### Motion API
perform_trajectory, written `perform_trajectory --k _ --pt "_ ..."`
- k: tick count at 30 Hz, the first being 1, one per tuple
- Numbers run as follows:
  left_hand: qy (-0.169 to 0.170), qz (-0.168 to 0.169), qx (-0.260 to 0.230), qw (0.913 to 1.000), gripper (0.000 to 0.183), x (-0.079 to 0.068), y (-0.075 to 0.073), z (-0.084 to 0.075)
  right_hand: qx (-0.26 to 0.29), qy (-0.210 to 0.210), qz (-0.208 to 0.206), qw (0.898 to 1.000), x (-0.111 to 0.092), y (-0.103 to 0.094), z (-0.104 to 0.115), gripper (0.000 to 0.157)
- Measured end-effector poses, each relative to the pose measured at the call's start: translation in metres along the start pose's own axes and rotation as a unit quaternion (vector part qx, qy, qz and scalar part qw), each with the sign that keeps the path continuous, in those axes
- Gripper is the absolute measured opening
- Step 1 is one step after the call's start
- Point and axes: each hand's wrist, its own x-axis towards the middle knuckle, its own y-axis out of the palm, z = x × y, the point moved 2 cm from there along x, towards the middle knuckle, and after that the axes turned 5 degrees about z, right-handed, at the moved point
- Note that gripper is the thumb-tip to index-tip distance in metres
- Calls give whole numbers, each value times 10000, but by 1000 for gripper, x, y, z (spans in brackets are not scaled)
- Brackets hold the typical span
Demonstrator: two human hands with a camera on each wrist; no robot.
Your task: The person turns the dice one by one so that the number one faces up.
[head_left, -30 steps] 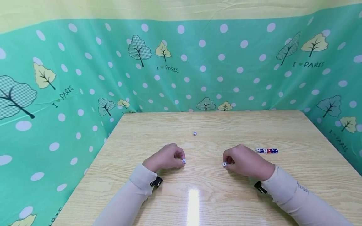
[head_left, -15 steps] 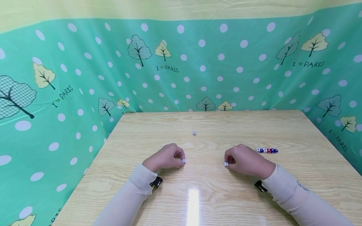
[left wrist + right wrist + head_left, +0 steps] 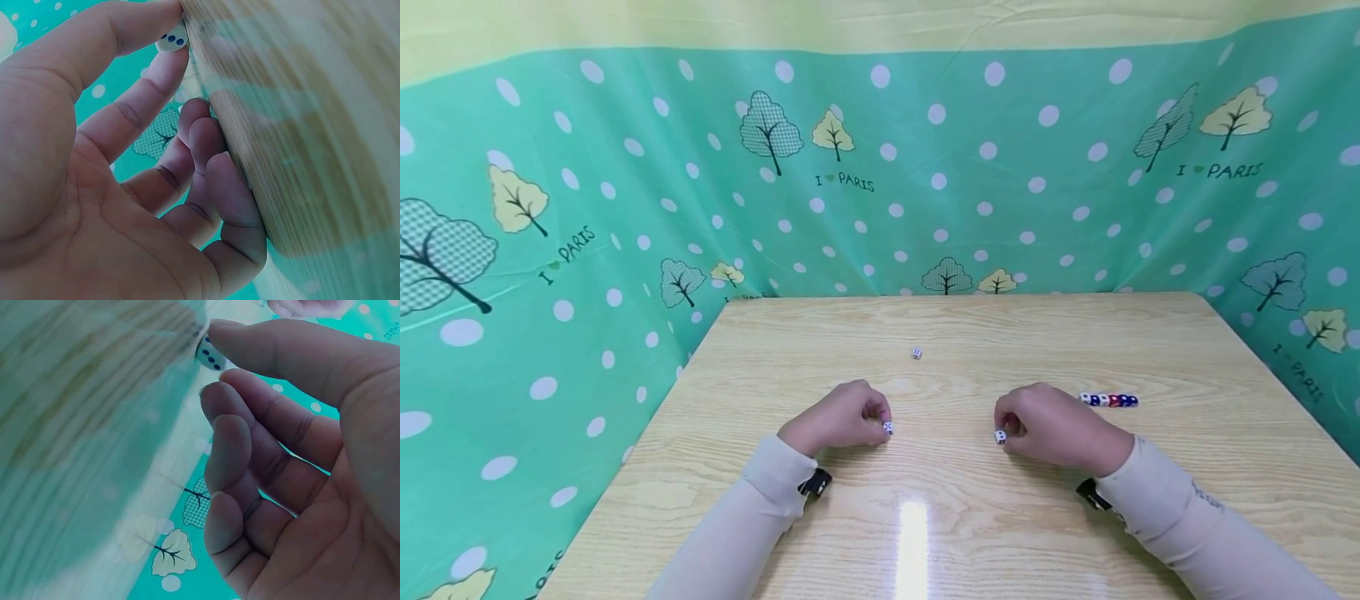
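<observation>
My left hand (image 3: 846, 418) pinches a white die (image 3: 888, 427) between thumb and index finger, low at the tabletop. Blue pips show on that die (image 3: 173, 39) in the left wrist view, and the other fingers curl against the wood. To the right, my right hand (image 3: 1056, 429) holds another white die (image 3: 1000, 437) at the tips of its thumb and index finger. Dark blue pips mark this die (image 3: 211, 355) in the right wrist view. A gap of bare wood separates the two hands.
A single white die (image 3: 917, 354) lies farther back on the wooden table (image 3: 820, 333). Behind the right hand, a row of several white, blue and red dice (image 3: 1108, 401) stands side by side. A green dotted curtain (image 3: 910, 200) encloses the back and sides.
My right hand has shifted slightly to the right with its die. The left hand and its die stay put, as do the lone die and the row.
</observation>
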Motion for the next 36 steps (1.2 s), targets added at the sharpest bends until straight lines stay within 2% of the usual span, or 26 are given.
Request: perform_trajectory --k 14,22,36 --pt "-10 -8 -86 10000 13 -1 -1 -1 -396 -265 -208 9987 4 8 2 12" --pt "-15 -9 -49 10000 13 -1 -2 -4 -289 -561 -214 9978 2 6 3 18" --pt "-39 -8 -48 10000 13 -1 -2 -4 -461 -576 -251 9970 0 6 2 12"
